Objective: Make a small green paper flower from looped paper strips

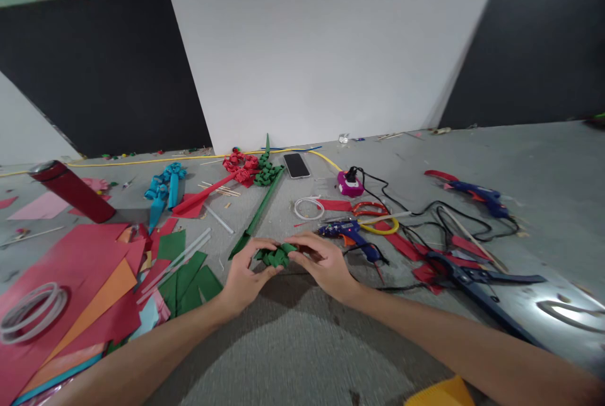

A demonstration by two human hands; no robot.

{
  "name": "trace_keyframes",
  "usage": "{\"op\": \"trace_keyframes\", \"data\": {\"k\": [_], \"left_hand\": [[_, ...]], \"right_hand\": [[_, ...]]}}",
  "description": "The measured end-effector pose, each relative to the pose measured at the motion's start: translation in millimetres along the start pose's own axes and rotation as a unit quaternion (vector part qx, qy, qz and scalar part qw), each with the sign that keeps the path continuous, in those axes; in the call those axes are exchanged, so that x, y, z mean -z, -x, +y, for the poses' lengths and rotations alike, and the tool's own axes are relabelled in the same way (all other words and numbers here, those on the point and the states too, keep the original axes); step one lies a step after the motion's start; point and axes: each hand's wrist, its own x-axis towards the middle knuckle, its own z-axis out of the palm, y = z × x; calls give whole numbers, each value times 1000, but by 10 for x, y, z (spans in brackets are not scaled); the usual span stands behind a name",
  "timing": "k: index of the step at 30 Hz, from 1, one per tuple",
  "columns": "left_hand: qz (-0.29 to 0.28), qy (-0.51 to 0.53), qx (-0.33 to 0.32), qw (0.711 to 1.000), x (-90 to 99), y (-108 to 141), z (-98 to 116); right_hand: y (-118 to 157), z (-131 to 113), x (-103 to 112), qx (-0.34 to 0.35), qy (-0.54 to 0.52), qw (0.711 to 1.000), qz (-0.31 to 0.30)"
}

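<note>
Between my two hands is a small green folded-paper piece (276, 256), knobbly like a paper flower, held above the grey floor. My left hand (246, 273) pinches its left side with thumb and forefinger. On the other side, my right hand (326, 262) grips the right edge between thumb and fingers. Just beyond my left hand lies a long green paper strip (262, 212), leading up to green paper flowers (267, 173). Close to my right hand rests a blue glue gun (352, 232) with an orange trigger.
Red paper flowers (242, 166), blue paper flowers (165, 186) and a phone (297, 166) lie farther back. Left are a red bottle (78, 195), paper sheets (94, 255) and tape rolls (35, 313). Right are a purple power adapter (350, 185), scissors (378, 220), cables and another glue gun (479, 195).
</note>
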Motion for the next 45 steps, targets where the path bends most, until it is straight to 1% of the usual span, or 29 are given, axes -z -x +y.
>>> {"op": "trace_keyframes", "data": {"k": [5, 9, 14, 17, 20, 24, 27, 29, 33, 38, 42, 45], "left_hand": [[10, 3, 0, 1000, -9, -3, 10], [13, 3, 10, 1000, -11, -4, 16], [-5, 20, 49, 999, -16, 1, -14], [-19, 52, 76, 996, -14, -9, -23], [-33, 94, 100, 990, -8, -34, -4], [-27, 128, 147, 980, -5, -67, 11], [-51, 139, 188, 971, -4, -81, -9], [-77, 152, 200, 965, -2, -93, -31], [-113, 186, 200, 955, 7, -128, -66], [-159, 194, 191, 949, 25, -139, -56], [-179, 215, 192, 941, 36, -120, -61], [-181, 221, 188, 940, 40, -111, -75]], "right_hand": [[-4, -9, -6, -7, 9, 1000, 19], [-10, -9, -3, -11, 20, 1000, 18], [-29, 14, 7, -1, 47, 999, 23], [-49, 25, 7, -5, 34, 999, 18], [-55, 19, -1, -24, -13, 1000, -11], [-24, 11, -10, -85, -89, 988, -94], [-6, 23, -8, -117, -119, 975, -145], [-15, 37, -5, -130, -134, 971, -148], [-57, 50, 3, -138, -147, 971, -132], [-71, 10, 18, -133, -154, 965, -166], [-69, -38, 30, -138, -174, 957, -186], [-74, -44, 36, -141, -178, 954, -193]]}}
